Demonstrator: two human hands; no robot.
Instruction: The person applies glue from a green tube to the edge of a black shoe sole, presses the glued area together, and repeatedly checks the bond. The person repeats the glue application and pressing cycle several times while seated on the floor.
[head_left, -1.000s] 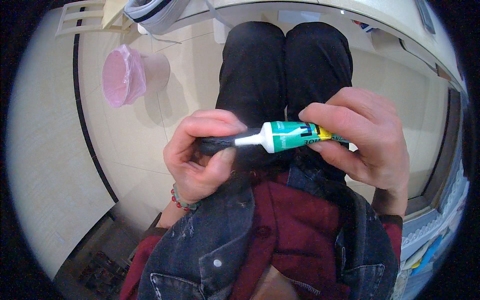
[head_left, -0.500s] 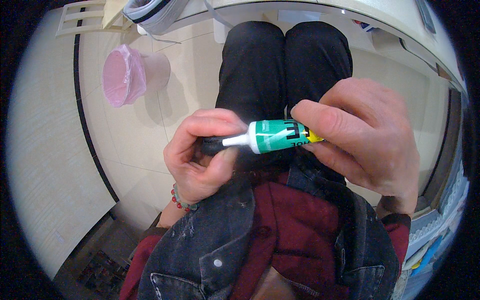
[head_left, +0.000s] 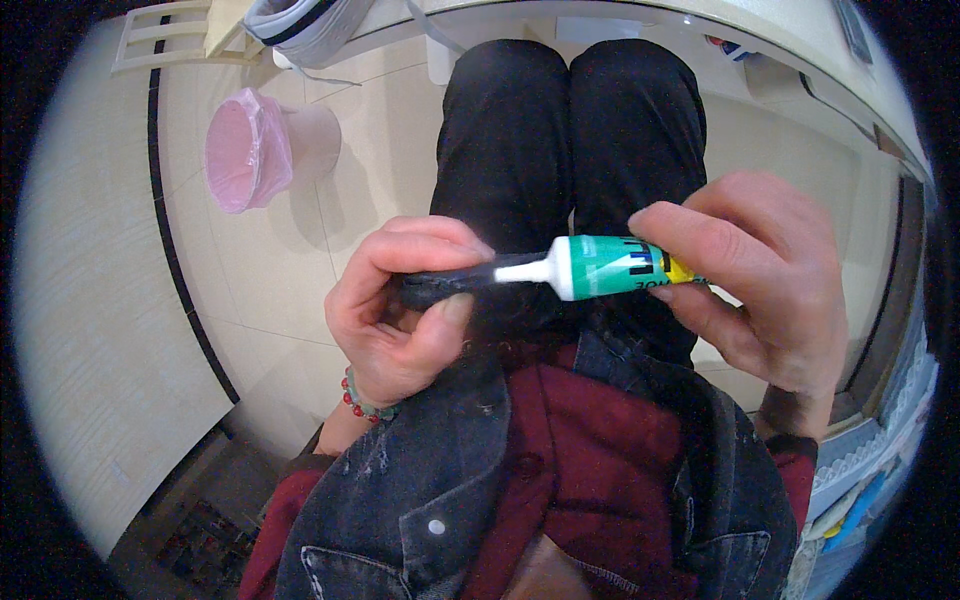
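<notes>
I saw two hands raised over the lap. Right hand (head_left: 770, 280) curled round one green tube (head_left: 615, 267), nozzle pointing left. Left hand (head_left: 400, 310) pinched one dark strip (head_left: 445, 288) at the nozzle tip. One pink bin (head_left: 245, 155) stood on the floor.

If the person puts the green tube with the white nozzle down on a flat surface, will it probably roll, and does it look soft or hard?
The green tube looks round and slim, so it would probably roll sideways. It seems small between the right hand fingers, so likely light. The white nozzle, resting on the dark strip in the left hand, looks stiff; the body's softness cannot be told.
</notes>
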